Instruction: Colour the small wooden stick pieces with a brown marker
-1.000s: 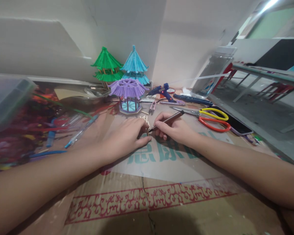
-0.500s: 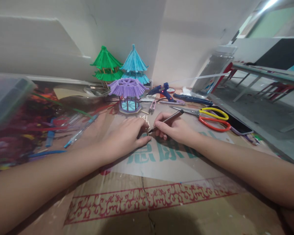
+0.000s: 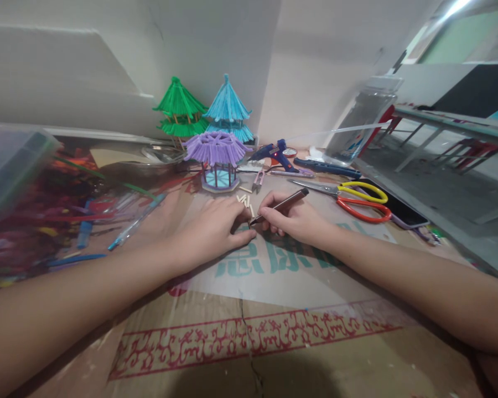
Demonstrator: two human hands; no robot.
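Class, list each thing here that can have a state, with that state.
Dark pen, uncapped, tip down
Right hand, holding the pen
Left hand, palm down
Scissors, lying flat, blades seemingly closed
Glue gun, red light lit
Phone, screen dark
Purple model pavilion, upright, no roof peak
Green model pavilion, upright
Blue model pavilion, upright
Short sticks, lying loose

Red-patterned brown tabletop [image 3: 369,359] beneath pale sticks [image 3: 248,202], purple pavilion [image 3: 218,155], glue gun [image 3: 277,155] and scissors [image 3: 336,192]

A slim dark marker pen [image 3: 292,199] is held in the right hand [image 3: 289,218], its tip set close to the left hand [image 3: 216,228]; short pale sticks [image 3: 248,202] are scattered just beyond, near a small purple-roofed pavilion model [image 3: 217,149].
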